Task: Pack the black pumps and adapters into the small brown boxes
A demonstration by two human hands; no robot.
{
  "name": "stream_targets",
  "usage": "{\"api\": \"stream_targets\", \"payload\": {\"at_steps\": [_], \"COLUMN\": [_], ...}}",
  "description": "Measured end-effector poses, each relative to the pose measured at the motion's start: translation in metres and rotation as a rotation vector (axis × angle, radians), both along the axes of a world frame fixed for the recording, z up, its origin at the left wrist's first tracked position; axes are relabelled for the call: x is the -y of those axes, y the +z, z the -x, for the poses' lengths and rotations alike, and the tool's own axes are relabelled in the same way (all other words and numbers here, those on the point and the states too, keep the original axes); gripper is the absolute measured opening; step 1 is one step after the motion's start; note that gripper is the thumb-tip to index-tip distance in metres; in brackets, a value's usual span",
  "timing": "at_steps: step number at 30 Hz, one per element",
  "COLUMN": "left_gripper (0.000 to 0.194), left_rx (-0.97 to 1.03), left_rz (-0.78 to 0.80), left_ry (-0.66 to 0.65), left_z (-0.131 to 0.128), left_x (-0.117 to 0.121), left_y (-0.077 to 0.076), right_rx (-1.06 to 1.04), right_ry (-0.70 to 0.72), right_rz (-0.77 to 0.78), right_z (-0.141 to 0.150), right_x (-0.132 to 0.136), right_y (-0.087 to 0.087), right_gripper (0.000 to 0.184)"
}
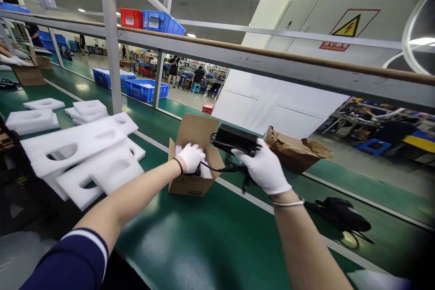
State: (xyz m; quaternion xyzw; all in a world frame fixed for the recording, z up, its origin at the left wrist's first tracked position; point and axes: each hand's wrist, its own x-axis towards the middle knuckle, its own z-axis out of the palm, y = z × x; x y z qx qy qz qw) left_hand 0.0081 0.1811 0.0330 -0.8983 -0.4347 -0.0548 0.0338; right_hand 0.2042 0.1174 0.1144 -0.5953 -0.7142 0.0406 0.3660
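Here, the right hand (263, 167), in a white glove, has its fingers closed around a black rectangular power adapter (235, 139), held up just right of an open brown cardboard box (192, 186). The white-gloved left hand (192, 157) reaches into the box, fingers bent; its grip cannot be told. A black cable runs between them. White foam pieces (84, 145) lie left, a crumpled brown paper-lined carton (292, 149) far right, on the green work surface (190, 244).

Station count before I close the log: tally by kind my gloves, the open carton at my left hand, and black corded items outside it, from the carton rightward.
White gloves: 2
Open carton: 1
Black corded items: 2
Total: 5
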Motion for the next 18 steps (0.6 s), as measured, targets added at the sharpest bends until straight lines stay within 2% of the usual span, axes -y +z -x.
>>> {"api": "stream_targets", "payload": {"at_steps": [3,6,8,10,12,14,18], "left_gripper": [0.03,0.039,0.036,0.034,0.043,0.047,0.032], "left_rx": [0.034,0.066,0.1,0.143,0.188,0.199,0.131], "left_rz": [0.035,0.056,0.061,0.076,0.088,0.128,0.323], "left_ry": [0.208,0.34,0.389,0.403,0.39,0.351,0.271], "left_z": [-0.005,-0.009,-0.008,-0.004,0.0,0.003,0.003], "left_x": [0.02,0.032,0.04,0.049,0.055,0.055,0.044], "left_y": [-0.014,-0.019,-0.021,-0.021,-0.023,-0.025,-0.033], "right_rx": [0.443,0.656,0.744,0.821,0.894,0.98,1.08], "right_ry": [-0.045,0.102,0.233,0.345,0.388,0.361,0.297], "right_rz": [0.127,0.164,0.192,0.224,0.236,0.236,0.272], "right_z": [0.023,0.057,0.078,0.092,0.099,0.103,0.109], "right_x": [-0.027,-0.057,-0.073,-0.082,-0.087,-0.093,-0.095], "right_y": [0.0,-0.004,-0.01,-0.017,-0.025,-0.031,-0.033], "right_gripper": [0.041,0.038,0.038,0.038,0.034,0.029,0.028]}}
